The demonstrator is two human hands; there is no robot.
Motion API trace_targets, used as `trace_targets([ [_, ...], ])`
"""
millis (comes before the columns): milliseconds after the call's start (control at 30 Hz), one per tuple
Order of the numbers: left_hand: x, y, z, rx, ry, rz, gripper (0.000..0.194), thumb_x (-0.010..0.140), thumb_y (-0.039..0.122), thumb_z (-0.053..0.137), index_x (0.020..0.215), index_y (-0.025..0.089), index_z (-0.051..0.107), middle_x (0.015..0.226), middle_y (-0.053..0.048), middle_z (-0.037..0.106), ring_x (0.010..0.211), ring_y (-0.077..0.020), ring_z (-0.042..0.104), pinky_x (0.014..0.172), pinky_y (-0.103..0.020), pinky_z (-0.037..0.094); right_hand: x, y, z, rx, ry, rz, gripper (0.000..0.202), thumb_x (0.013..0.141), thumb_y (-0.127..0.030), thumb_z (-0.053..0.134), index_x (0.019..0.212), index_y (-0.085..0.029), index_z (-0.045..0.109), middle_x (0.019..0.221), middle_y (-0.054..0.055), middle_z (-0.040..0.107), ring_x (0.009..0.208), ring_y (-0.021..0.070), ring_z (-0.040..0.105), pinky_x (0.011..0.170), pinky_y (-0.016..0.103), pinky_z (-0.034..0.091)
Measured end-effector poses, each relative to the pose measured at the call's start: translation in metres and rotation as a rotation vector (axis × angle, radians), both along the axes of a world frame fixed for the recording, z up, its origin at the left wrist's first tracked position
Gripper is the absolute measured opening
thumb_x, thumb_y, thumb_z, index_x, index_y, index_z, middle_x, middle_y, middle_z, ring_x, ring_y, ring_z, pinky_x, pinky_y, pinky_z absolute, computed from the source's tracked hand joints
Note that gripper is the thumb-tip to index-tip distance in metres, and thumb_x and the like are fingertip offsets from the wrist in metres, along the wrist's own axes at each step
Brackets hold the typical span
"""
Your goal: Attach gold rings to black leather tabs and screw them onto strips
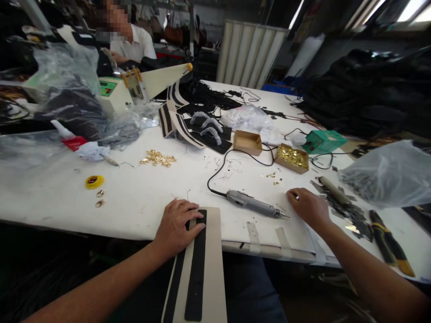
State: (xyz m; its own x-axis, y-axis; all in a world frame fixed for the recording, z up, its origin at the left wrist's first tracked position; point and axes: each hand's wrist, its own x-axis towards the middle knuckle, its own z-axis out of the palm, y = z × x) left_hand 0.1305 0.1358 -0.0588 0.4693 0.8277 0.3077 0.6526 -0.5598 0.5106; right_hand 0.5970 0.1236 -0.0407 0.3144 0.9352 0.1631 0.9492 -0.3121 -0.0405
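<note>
Left hand point(180, 224) on flat cream panel with black strips point(213, 264), lower centre.
Left grip apart. Right hand point(310, 208) near grey cylindrical corded tool point(254, 204), right of centre: grip state not discernible.

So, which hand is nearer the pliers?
Right. The right hand is left of the pliers, apart from them; the left hand is much farther left, on the striped panel.

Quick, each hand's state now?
Left hand: open, resting on flat cream panel with black strips.
Right hand: curled near grey cylindrical corded tool; contents cannot be told.
</note>
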Motion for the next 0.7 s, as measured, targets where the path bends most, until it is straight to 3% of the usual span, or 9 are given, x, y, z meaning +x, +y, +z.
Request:
trace_targets([
  [67,-0.001,0.0,0.0,-0.008,-0.013,0.0,0.016,0.085,0.031,0.08,0.101,0.031,0.079,0.123,-0.001,0.077,0.122,-0.0295,0.061,0.116,-0.058,0.039,-0.023,-0.001,0.016,0.091,0.14,0.02,0.029,0.096,-0.04,0.055,0.096,-0.02,0.076,0.099,0.01,0.078,0.078,0.0247,0.069,0.067,0.035,0.043],
  [133,-0.002,0.0,-0.001,-0.004,-0.026,-0.005,0.015,0.085,0.033,0.081,0.1,0.031,0.079,0.122,-0.001,0.077,0.121,-0.0287,0.061,0.115,-0.056,0.039,-0.065,-0.006,0.032,0.14,0.397,0.096,0.026,0.095,-0.042,0.059,0.096,-0.02,0.074,0.087,0.007,0.075,0.071,0.0213,0.069,0.07,0.034,0.047],
  [200,-0.003,0.0,-0.002,-0.003,-0.034,-0.005,0.015,0.085,0.033,0.081,0.1,0.03,0.079,0.122,-0.001,0.076,0.121,-0.0282,0.06,0.113,-0.054,0.041,-0.121,-0.011,0.039,0.027,0.675,0.266,0.025,0.095,-0.044,0.062,0.095,-0.022,0.074,0.08,0.003,0.073,0.068,0.0195,0.067,0.068,0.032,0.049],
  [267,-0.004,0.0,-0.002,-0.01,-0.035,-0.002,0.016,0.085,0.034,0.081,0.101,0.03,0.079,0.122,-0.001,0.076,0.12,-0.028,0.06,0.111,-0.052,0.042,-0.179,-0.014,0.035,-0.079,0.867,0.442,0.019,0.095,-0.039,0.064,0.093,-0.023,0.074,0.083,0.002,0.072,0.071,0.0184,0.066,0.068,0.031,0.051],
  [367,-0.005,0.001,-0.001,-0.022,-0.029,-0.007,0.017,0.086,0.036,0.081,0.102,0.03,0.079,0.122,-0.001,0.076,0.12,-0.0279,0.059,0.113,-0.053,0.04,-0.24,-0.013,0.015,-0.111,0.923,0.594,0.014,0.096,-0.028,0.064,0.087,-0.023,0.074,0.086,0.002,0.071,0.08,0.0182,0.065,0.076,0.031,0.051],
  [500,-0.007,0.001,0.0,-0.033,-0.027,-0.011,0.018,0.087,0.037,0.08,0.103,0.029,0.078,0.124,0.0,0.076,0.122,-0.0281,0.058,0.115,-0.054,0.038,-0.264,-0.009,-0.001,-0.113,0.874,0.619,0.012,0.096,-0.023,0.065,0.089,-0.024,0.075,0.088,0.001,0.071,0.086,0.0183,0.066,0.082,0.031,0.049],
  [700,-0.009,0.002,-0.002,-0.037,-0.043,-0.012,0.024,0.087,0.039,0.08,0.109,0.029,0.076,0.125,-0.001,0.076,0.123,-0.0296,0.057,0.116,-0.055,0.037,-0.267,-0.01,0.001,-0.124,0.814,0.567,0.01,0.095,-0.025,0.065,0.09,-0.025,0.073,0.092,0.002,0.072,0.09,0.0206,0.067,0.084,0.033,0.048],
])
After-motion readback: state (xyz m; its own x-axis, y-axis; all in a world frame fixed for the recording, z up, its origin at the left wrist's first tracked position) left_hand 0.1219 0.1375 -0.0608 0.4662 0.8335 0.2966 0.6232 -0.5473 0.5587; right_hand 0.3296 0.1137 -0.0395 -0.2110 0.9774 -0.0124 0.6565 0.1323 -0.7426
